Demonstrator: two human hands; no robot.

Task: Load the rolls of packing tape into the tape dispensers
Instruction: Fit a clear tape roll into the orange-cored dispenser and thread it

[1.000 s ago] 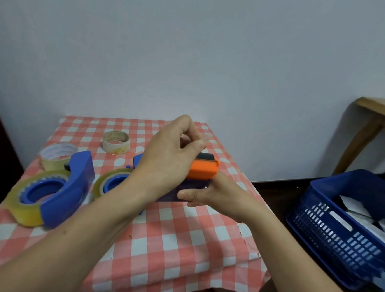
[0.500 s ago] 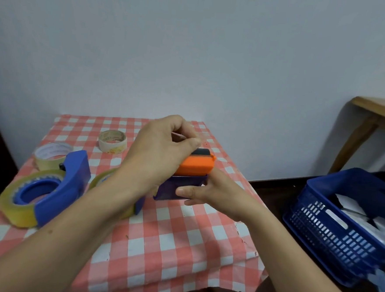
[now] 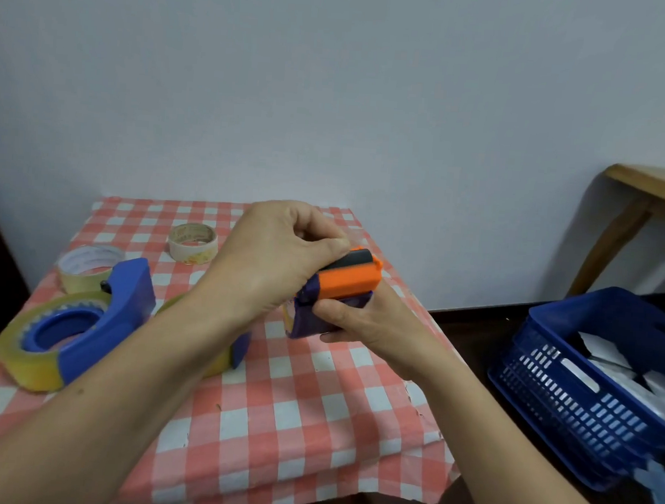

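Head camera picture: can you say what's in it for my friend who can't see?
Two hands, left and right, hold a blue and orange tape dispenser above a red-checked table. A loaded blue dispenser and two loose tape rolls sit left; a blue basket stands right.

Left forearm (image 3: 183, 343) hides most of second dispenser (image 3: 240, 347)

A table with a red and white checked cloth (image 3: 273, 405) carries a blue dispenser with a yellow roll (image 3: 78, 324) left of the left hand (image 3: 271, 263), and two loose rolls (image 3: 85, 270) (image 3: 192, 243) lie beyond it.
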